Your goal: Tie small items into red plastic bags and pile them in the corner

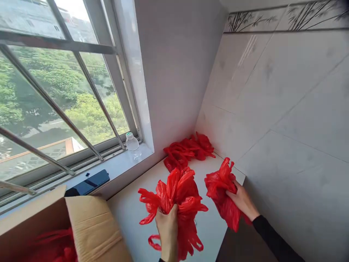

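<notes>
A thick bunch of red plastic bags [178, 189] is gathered in my left hand [167, 222], its handles fanning out above and below the fist. My right hand [241, 200] grips another crumpled red plastic bag [220, 182] by its middle, near the right edge of the white table [141, 189]. The two bundles are apart from each other. At the back of the table, against the wall, lies a heap of red plastic bags [188, 149]. How many bags each hand holds cannot be made out.
At lower left stands an open cardboard box [95, 225] with red bags [54, 247] inside. A dark phone [88, 183] and a clear plastic bottle [132, 145] are on the windowsill [117, 163]. A barred window is on the left, tiled walls behind and right.
</notes>
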A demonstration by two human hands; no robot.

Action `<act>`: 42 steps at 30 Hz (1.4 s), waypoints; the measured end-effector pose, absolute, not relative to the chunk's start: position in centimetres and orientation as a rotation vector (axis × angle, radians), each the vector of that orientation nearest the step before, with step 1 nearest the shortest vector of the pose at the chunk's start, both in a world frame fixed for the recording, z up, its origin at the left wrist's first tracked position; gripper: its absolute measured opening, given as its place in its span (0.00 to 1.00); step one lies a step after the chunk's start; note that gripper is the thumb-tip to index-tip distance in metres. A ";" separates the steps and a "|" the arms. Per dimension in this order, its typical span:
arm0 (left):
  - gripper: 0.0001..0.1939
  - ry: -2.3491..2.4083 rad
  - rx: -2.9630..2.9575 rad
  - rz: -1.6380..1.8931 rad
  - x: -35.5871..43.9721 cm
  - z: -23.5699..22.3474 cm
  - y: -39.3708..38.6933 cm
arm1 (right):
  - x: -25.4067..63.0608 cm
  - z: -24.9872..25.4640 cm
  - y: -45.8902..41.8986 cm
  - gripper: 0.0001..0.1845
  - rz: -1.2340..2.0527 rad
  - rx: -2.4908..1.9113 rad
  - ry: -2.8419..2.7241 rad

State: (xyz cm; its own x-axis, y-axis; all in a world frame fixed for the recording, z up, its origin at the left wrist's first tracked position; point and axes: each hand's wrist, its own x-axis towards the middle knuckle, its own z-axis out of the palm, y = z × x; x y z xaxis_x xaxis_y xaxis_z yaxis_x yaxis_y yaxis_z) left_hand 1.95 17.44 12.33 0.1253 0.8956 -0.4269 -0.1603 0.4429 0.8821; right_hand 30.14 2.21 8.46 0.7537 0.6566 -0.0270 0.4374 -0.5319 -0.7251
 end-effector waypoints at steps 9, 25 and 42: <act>0.11 1.392 0.900 0.852 19.7 4.7 34.3 | 50.9 6.3 26.6 0.23 0.277 -2.333 -0.965; 0.15 1.458 1.308 0.538 17.7 0.5 41.9 | 50.4 1.7 28.1 0.38 0.072 -2.225 -1.135; 0.18 1.621 0.993 0.639 3.9 -3.5 17.4 | 23.3 -14.8 5.1 0.09 0.361 -2.286 -1.485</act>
